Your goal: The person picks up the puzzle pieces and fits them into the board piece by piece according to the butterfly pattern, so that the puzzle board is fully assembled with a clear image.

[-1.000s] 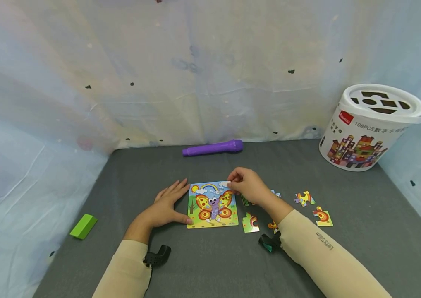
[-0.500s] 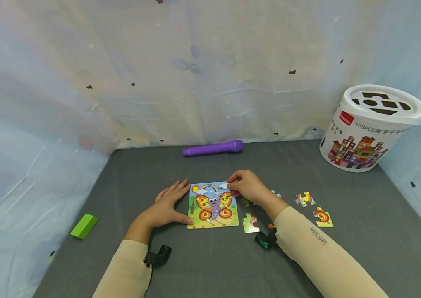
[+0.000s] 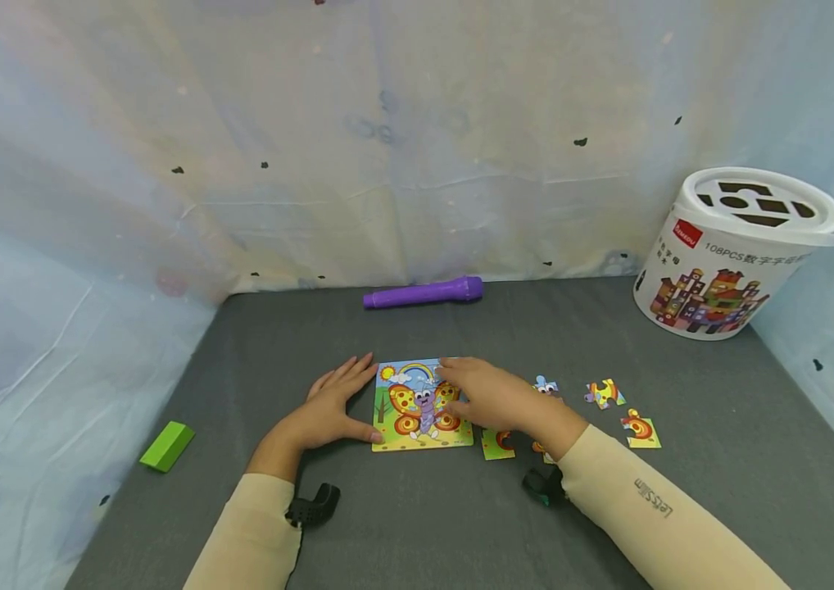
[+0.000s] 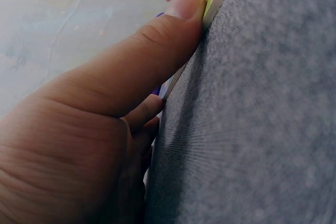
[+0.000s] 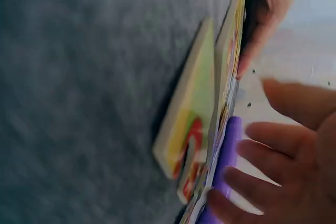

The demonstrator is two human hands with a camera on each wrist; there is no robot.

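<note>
A square butterfly picture puzzle board (image 3: 404,443) lies flat on the dark grey table. My left hand (image 3: 332,412) rests along its left side, thumb on the lower left corner and the other fingers stretched towards the upper left. In the left wrist view the thumb (image 4: 181,11) presses on the board's edge. Spread over the right half of the board is my right hand (image 3: 498,395), holding nothing and hiding part of the picture. In the right wrist view its fingers (image 5: 273,174) are loosely extended above the surface. A green-and-red puzzle piece (image 3: 496,445) lies just right of the board.
Several loose puzzle pieces lie to the right, among them one purple-and-yellow piece (image 3: 605,393) and one orange-and-green piece (image 3: 641,429). A purple toy microphone (image 3: 423,293) lies behind the board. A green block (image 3: 167,447) is far left; a white bucket (image 3: 719,262) stands back right.
My right hand has loosened its finger-and-thumb hold at the upper right corner and spread its fingers over the board's right half. The left hand and board have stayed put.
</note>
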